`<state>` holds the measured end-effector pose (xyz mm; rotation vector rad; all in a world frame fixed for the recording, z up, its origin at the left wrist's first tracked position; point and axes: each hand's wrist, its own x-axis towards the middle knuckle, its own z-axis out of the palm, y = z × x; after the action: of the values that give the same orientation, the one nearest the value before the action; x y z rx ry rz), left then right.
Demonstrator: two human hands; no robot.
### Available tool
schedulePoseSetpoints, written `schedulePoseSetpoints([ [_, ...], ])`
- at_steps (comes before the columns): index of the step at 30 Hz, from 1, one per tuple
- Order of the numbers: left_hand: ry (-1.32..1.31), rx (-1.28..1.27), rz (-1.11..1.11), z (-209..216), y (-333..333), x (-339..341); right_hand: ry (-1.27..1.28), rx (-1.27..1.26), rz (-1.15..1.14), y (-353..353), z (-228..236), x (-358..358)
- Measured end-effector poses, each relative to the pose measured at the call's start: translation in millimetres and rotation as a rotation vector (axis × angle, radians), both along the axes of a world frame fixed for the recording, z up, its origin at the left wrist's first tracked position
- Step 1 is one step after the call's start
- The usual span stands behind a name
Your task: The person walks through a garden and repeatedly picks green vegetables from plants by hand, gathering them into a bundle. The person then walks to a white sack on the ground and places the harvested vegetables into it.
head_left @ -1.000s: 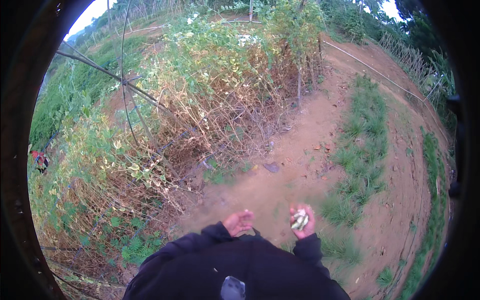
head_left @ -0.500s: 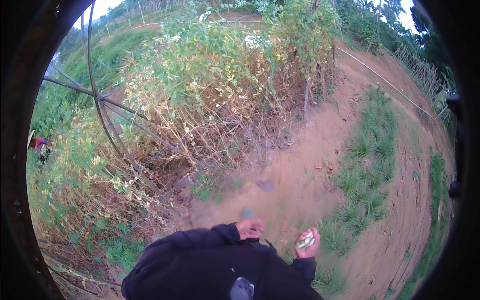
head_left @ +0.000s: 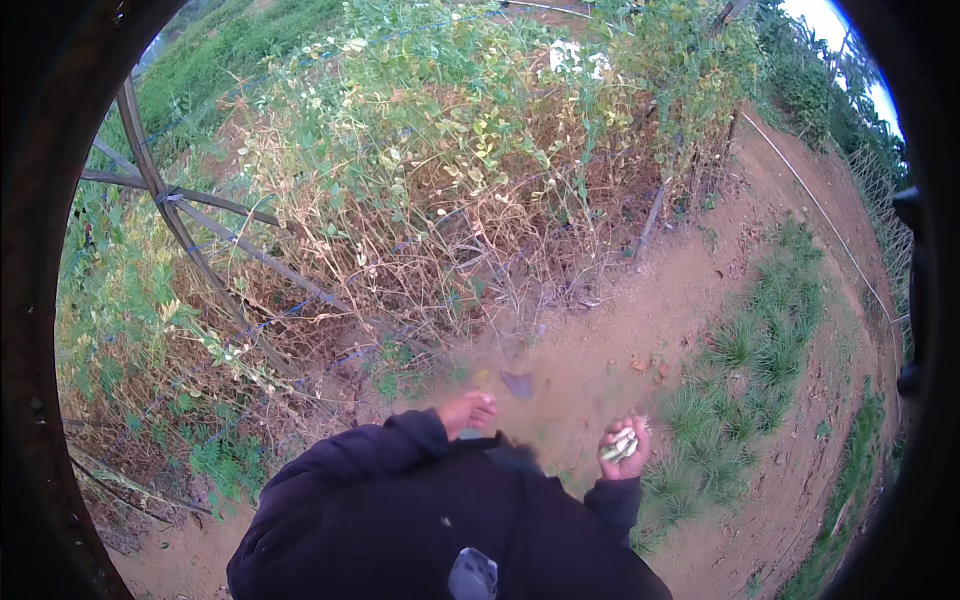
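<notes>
In my right hand [head_left: 628, 462] is a small bunch of pale green-white pods [head_left: 620, 444], with the fingers wrapped round them. My left hand [head_left: 468, 413] is held in front of my body with its fingers curled together; whether anything is inside them is too small to make out. Both hands are over bare soil, apart from each other and from the plants. Ahead stand tangled climbing plants [head_left: 440, 150], leafy green and yellowing on top, with dry brown stems lower down.
Crossed wooden poles [head_left: 165, 195] with blue string support the plants at left. A dirt path [head_left: 690, 310] runs along the right, beside a strip of grass [head_left: 760, 340]. A long pale pipe [head_left: 815, 195] lies on the slope. A dark flat object [head_left: 517, 384] lies on the soil ahead.
The view has turned left and shifted, bringing the plants nearer. My left hand has moved slightly left and up; my right hand, still round the pods, has risen a little.
</notes>
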<state>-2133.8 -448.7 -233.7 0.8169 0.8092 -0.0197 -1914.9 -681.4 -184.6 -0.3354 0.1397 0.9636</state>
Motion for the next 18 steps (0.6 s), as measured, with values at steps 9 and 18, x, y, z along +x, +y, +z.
schedulePoseSetpoints([
  [9, 0.243, -0.295, 0.286, -24, 15, -47, -0.012, 0.04, 0.303, 113, 5, 72],
  [18, 0.07, -0.051, 0.516, 7, 98, 45, -0.089, -0.126, 0.385, 227, 17, 162],
])
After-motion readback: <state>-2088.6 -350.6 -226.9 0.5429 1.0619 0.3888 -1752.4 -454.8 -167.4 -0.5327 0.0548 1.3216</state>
